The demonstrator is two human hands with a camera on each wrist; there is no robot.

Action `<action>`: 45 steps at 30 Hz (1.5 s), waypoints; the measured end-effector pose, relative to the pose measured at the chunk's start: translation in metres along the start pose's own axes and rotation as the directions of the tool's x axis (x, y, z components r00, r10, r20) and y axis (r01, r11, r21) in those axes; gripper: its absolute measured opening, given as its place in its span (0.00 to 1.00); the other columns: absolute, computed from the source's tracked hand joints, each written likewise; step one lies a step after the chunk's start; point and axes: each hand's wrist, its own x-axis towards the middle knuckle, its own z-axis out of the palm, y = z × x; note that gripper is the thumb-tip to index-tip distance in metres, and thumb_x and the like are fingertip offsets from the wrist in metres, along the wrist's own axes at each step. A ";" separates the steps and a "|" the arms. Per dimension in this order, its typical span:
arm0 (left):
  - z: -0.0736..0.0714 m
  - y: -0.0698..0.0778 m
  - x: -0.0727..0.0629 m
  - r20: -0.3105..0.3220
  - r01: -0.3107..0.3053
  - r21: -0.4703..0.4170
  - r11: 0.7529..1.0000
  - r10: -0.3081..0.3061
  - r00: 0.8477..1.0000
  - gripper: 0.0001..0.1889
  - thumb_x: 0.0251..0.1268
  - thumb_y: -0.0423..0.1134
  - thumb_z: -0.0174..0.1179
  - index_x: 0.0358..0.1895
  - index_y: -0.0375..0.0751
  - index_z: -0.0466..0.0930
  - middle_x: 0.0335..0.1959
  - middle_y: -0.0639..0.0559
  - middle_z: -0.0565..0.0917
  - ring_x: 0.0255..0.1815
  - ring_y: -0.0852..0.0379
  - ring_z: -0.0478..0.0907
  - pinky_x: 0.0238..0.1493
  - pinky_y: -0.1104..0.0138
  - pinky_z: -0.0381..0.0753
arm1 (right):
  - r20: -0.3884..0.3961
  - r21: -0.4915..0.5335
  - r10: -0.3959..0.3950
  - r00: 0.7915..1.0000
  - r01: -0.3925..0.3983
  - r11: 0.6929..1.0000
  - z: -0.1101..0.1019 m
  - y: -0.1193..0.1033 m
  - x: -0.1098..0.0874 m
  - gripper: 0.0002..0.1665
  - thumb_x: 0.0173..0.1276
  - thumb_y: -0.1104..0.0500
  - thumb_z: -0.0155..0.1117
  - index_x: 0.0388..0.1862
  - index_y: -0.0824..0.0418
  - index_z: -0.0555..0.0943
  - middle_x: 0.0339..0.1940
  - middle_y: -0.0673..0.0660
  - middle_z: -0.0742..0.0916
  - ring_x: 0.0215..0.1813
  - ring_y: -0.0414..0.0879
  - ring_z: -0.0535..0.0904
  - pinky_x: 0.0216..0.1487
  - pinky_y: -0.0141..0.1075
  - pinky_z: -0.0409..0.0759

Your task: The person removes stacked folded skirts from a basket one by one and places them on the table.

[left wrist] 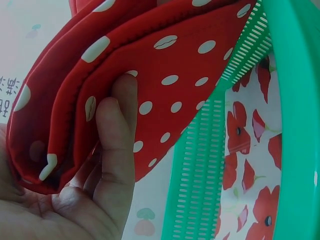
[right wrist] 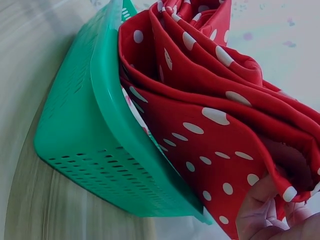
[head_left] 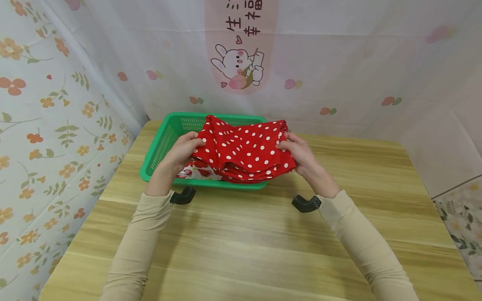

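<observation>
A folded red cloth with white polka dots (head_left: pixel 248 146) is held between both hands, over the green plastic basket (head_left: pixel 154 148). My left hand (head_left: pixel 182 150) grips its left end, the thumb on top and the folded layers showing in the left wrist view. At the other end, my right hand (head_left: pixel 297 152) pinches the layers near the basket's right side. The cloth sags in the middle and covers much of the basket's opening. Beneath it in the basket lies a white cloth with red flowers (left wrist: pixel 250 175), partly hidden by the red one.
The basket stands at the back of a wooden table (head_left: pixel 233 242), close to a white printed curtain (head_left: pixel 339 75). A flowered curtain (head_left: pixel 49 125) hangs along the left side. Black wrist mounts (head_left: pixel 306 204) sit at both cuffs.
</observation>
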 end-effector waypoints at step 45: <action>0.070 0.019 0.011 0.128 -0.064 0.073 0.995 0.055 0.990 0.10 0.65 0.35 0.52 0.46 0.37 0.65 0.46 0.42 0.75 0.36 0.55 0.80 0.38 0.68 0.81 | -0.050 0.081 -0.042 0.998 0.046 0.996 -0.079 -0.018 -0.047 0.10 0.68 0.61 0.57 0.46 0.52 0.70 0.48 0.52 0.72 0.41 0.39 0.79 0.37 0.32 0.82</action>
